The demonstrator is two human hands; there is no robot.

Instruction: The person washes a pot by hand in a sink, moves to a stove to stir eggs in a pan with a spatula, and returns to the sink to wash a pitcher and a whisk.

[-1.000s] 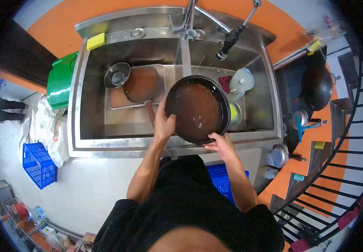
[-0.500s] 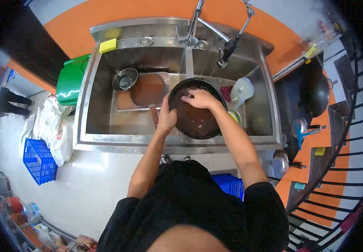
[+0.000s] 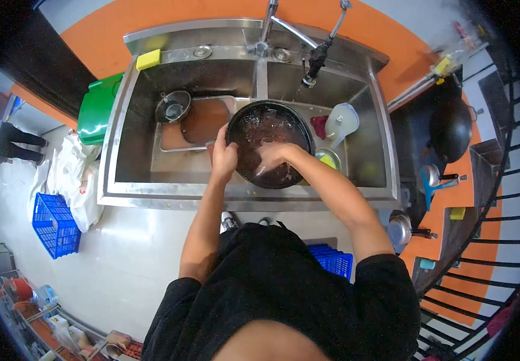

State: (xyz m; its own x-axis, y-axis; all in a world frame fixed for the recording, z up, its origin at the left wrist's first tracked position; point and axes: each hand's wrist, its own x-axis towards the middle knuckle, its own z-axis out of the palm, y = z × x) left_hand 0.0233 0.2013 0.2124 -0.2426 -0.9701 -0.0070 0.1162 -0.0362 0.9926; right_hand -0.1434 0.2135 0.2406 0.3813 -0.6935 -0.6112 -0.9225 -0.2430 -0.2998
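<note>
A round black pan [image 3: 301,129] with dark, rippling water in it is over the middle of the steel double sink [image 3: 170,195]. My left hand [image 3: 224,154] grips its left rim, thumb near the edge. My right hand [image 3: 270,157] reaches inside, fingers down in the water; what they touch, if anything, is hidden. Left of the pan, a flat tray [image 3: 170,142] with brownish water lies in the left basin, and a small metal bowl [image 3: 173,107] rests at its upper left corner. In the right basin are a translucent jug [image 3: 342,119], a dark red cloth [image 3: 319,126] and a metal bowl [image 3: 334,157].
A yellow sponge [image 3: 148,59] lies on the sink's back left corner. A spray tap [image 3: 316,60] hangs behind the pan. At left are a green bin [image 3: 98,112], white bags [image 3: 79,174] and a blue crate [image 3: 55,225]. A wok [image 3: 450,130] stands right. Another person's legs show far left.
My right hand has moved down and left within the pan, and the water is now more stirred. The whole view has shifted slightly.
</note>
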